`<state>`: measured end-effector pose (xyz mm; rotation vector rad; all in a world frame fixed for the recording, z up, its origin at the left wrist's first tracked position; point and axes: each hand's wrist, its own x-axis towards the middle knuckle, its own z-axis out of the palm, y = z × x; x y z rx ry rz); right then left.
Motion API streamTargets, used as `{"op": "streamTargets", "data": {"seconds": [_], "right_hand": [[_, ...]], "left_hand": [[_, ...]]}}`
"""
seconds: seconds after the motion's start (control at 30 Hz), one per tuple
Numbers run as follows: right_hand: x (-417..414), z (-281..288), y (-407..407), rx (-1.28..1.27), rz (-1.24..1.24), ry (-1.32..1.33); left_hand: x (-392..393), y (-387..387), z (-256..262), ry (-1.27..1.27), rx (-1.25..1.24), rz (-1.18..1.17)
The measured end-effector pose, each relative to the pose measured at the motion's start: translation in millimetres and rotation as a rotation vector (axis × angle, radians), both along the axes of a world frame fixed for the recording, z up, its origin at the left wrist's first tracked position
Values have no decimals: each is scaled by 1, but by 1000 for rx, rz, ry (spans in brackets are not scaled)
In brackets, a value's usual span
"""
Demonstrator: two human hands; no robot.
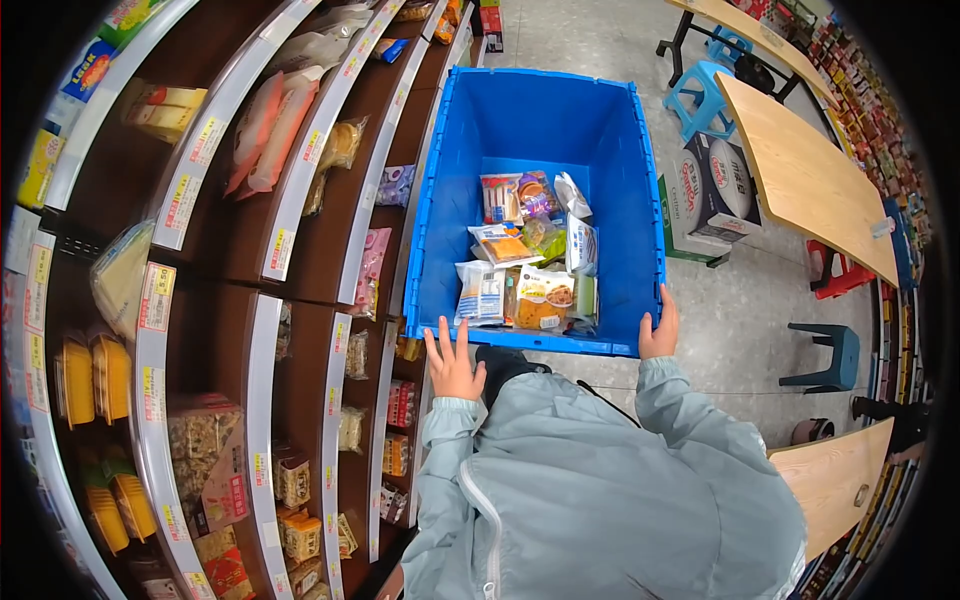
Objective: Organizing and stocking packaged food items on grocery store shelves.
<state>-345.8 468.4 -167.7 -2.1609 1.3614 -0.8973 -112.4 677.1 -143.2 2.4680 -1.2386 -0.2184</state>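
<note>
A blue plastic crate [556,112] stands before me, with several packaged snacks and breads lying on its bottom. Among them are a white-and-clear bread packet [545,298], a packet with an orange-brown filling [506,245] and a purple packet [537,193]. My left hand [454,367] is at the crate's near left edge, fingers spread, with nothing grasped in it. My right hand [659,330] rests on the near right corner of the crate; its fingers lie along the outer side and the thumb is at the rim.
Shelves [251,330] with packaged breads and price tags run along my left. To the right are wooden tables [802,172], a light-blue stool [699,97], a dark teal stool [832,358] and cardboard boxes [716,187] on the grey floor. Part of another person [892,410] shows at the far right.
</note>
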Motion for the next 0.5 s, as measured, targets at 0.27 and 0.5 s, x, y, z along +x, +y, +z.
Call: {"op": "streamTargets", "data": {"seconds": [0.27,0.5], "right_hand": [[1,2,2,-1,-3,-31],[-2,-2,0,3,-18,-66]], "left_hand": [[0,3,3,8,-18,-32],[-1,2,2,40,-2,-49]]}}
